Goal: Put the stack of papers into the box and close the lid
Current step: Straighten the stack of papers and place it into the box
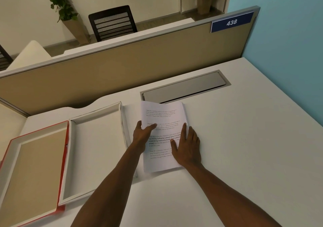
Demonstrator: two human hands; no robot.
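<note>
A stack of printed white papers (161, 114) lies on the white desk, just right of the box. My left hand (142, 135) grips its left edge, thumb on top. My right hand (187, 145) presses on its right edge, fingers spread over the sheets. The white box (97, 149) stands open and empty to the left of the papers. Its red-edged lid (33, 170) lies open further left, inside facing up, joined to the box along one side.
A grey cable hatch (185, 86) is set into the desk just behind the papers. A tan partition (122, 64) with a blue "438" sign (231, 22) closes the desk's far side. A blue wall (288, 43) stands on the right.
</note>
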